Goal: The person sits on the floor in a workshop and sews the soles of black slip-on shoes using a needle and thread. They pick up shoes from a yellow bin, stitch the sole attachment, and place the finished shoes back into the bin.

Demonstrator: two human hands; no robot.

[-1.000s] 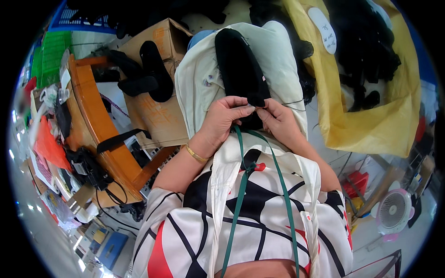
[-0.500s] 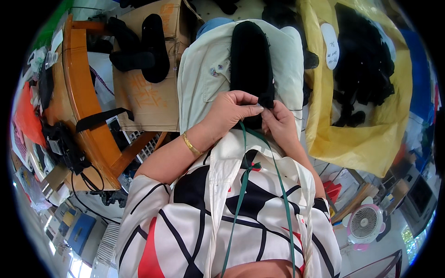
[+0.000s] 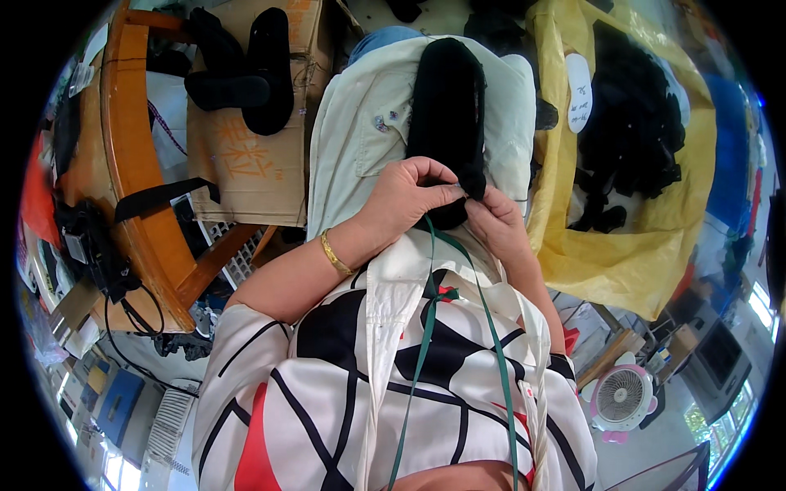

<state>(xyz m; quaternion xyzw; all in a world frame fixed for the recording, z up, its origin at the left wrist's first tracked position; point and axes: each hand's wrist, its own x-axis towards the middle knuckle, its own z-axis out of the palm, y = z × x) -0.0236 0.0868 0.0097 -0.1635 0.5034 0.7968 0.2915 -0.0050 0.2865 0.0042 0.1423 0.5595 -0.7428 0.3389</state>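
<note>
Crinkled yellow sack [image 3: 614,266], creased pale cloth apron [image 3: 344,135], hands [image 3: 393,203] pinching an oblong black shoe's [image 3: 442,106] end

The left forearm [image 3: 286,282] slants up and inward from a bent elbow, the left wrist [image 3: 360,236] roughly in line with it. The left hand [image 3: 401,196] has its index finger [image 3: 430,168] arched and its straighter thumb [image 3: 442,195] pointing rightward beneath it, the tips drawn close in a pinch. Opposite, the right forearm [image 3: 536,282] rises more steeply, leaning left, and the right hand [image 3: 499,222] curls its fingers inward (their exact grip is hard to make out). The two hands' fingertips nearly meet.
</note>
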